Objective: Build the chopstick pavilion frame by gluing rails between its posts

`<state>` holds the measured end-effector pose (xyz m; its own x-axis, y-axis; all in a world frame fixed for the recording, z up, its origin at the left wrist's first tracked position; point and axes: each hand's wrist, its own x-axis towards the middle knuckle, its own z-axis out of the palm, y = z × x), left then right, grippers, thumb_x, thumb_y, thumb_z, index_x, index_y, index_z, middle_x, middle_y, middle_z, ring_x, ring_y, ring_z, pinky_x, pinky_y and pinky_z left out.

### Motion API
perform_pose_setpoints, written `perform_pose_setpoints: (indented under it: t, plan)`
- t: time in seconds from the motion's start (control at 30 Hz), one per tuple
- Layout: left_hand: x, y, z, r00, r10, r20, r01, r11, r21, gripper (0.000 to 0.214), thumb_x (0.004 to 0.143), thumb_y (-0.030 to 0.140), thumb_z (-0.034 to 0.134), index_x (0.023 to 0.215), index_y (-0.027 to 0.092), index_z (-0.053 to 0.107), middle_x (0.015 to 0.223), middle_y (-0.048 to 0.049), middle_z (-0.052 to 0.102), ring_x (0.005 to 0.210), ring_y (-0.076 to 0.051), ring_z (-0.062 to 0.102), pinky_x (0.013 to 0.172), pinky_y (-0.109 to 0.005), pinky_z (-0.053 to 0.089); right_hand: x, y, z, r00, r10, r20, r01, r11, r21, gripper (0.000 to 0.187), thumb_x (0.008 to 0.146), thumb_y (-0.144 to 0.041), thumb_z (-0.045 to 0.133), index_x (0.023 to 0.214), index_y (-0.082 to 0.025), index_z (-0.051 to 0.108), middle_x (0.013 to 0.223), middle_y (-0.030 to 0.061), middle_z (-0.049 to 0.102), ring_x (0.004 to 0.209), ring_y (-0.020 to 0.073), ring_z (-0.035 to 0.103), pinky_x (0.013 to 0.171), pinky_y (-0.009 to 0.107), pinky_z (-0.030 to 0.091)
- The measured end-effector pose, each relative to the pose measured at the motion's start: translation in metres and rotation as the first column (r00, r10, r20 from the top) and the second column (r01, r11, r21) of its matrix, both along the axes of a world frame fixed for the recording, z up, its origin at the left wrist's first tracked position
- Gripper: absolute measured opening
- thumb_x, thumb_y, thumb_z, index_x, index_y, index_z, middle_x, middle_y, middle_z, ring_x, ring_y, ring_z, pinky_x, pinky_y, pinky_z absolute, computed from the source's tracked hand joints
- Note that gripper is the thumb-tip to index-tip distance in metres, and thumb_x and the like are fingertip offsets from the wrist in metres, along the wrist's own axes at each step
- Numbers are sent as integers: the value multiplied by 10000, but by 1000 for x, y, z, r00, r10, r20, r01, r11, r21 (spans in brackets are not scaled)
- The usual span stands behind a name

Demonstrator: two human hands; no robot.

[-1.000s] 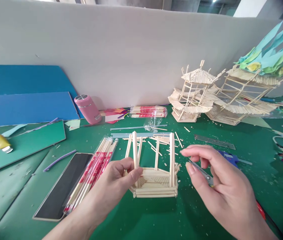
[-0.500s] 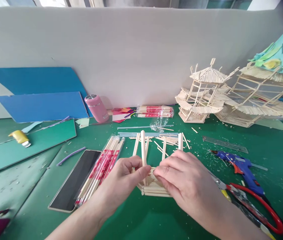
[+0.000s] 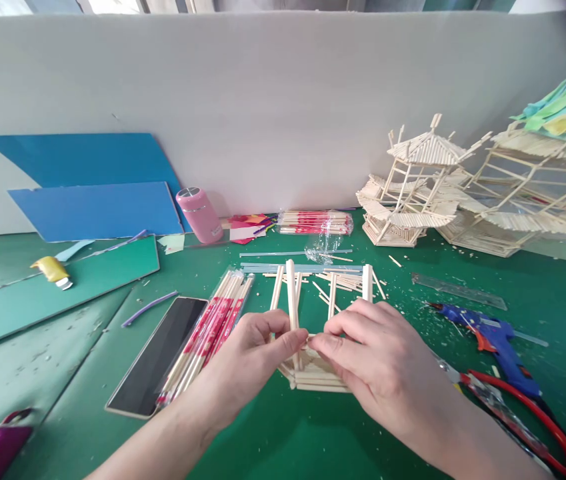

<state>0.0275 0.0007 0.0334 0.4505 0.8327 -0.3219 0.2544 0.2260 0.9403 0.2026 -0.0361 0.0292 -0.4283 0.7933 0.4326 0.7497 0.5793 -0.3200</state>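
Note:
A small model built of wooden sticks (image 3: 320, 381) rests on the green table between my hands, with upright posts rising from its flat base. My left hand (image 3: 257, 347) is closed around the front-left post (image 3: 291, 290), thumb pressed toward its lower part. Thumb and fingers of my right hand (image 3: 375, 347) are pinched together over the base, their tips almost meeting my left thumb. Whatever lies between those right fingertips is too small and covered to make out. The right hand also hides the lower part of the right post (image 3: 367, 283).
Beside my left forearm lie packaged sticks (image 3: 213, 327) and a phone (image 3: 157, 357). To the right are a blue glue gun (image 3: 493, 340), red-handled scissors (image 3: 527, 407) and a clear ruler (image 3: 457, 291). Behind stand a stick pavilion (image 3: 413, 193), a pink bottle (image 3: 200, 217) and loose sticks (image 3: 343, 280).
The whole view has shifted slightly, so things appear a little further right. My hands keep almost the same hold, with the right fingertips a touch closer to the left thumb.

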Motion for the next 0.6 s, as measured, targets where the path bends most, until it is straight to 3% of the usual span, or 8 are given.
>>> perform_pose_setpoints:
  t: [0.6]
  plan:
    - [0,0,-1,1000,-17,-6,17,1000,2,266,807,328,505,619,145,547,598,15,501,575,-117,435,554,-255,326,0,0,2,1000,19,17,-19,1000,-2,232,809,-52,479,860,-210,642,697,-7,581,677,137,464,595,296,290]
